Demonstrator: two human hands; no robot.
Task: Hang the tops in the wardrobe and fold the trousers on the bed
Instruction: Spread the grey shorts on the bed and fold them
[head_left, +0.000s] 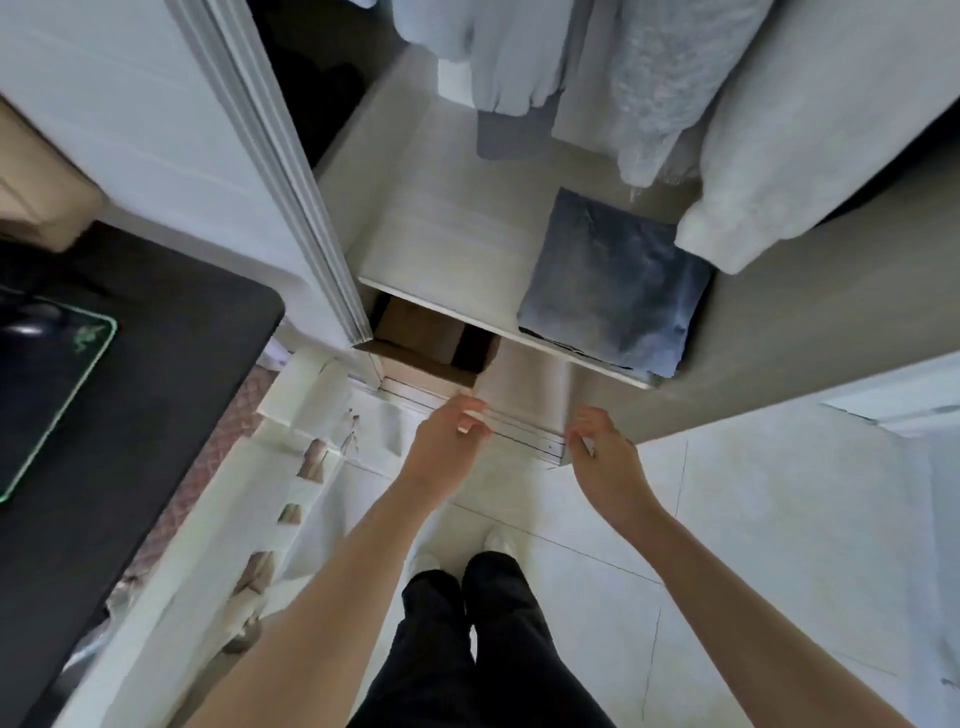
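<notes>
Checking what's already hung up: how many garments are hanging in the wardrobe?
3 visible: a pale blue-white top at the left, a textured knit in the middle, and a white fleecy garment at the right. More may hang out of view above the frame.

A pale wardrobe shelf (441, 228) lies ahead of both hands, above them in view. Folded blue-grey trousers (618, 283) lie on its right end, beyond the right hand (602, 447), overhanging the front edge.
</notes>
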